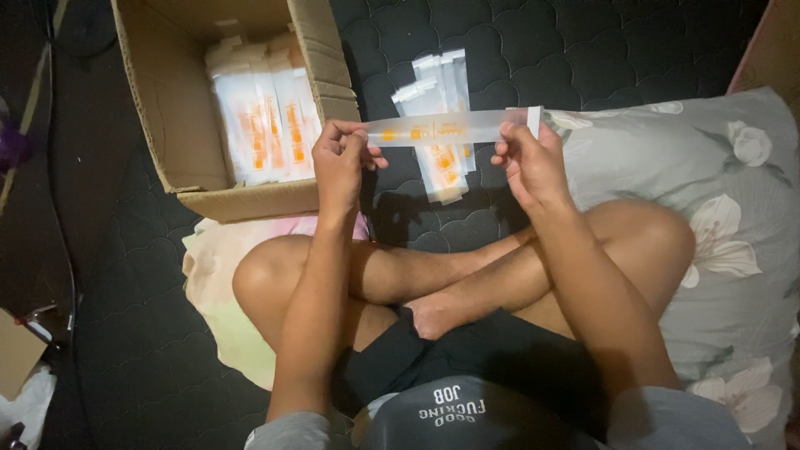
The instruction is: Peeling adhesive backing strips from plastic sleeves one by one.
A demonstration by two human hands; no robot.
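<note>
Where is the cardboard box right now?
In the head view, the cardboard box sits upper left, beside the left hand, on the dark quilted mattress, with white-and-orange packets stacked inside.

Long clear orange-printed packet [454,128], held level between both hands.

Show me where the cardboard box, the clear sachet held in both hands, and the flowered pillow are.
cardboard box [250,200]: head view, front wall.
clear sachet [442,129]: head view, middle, between the two hands.
flowered pillow [733,192]: head view, grey cover beside a white flower.
</note>
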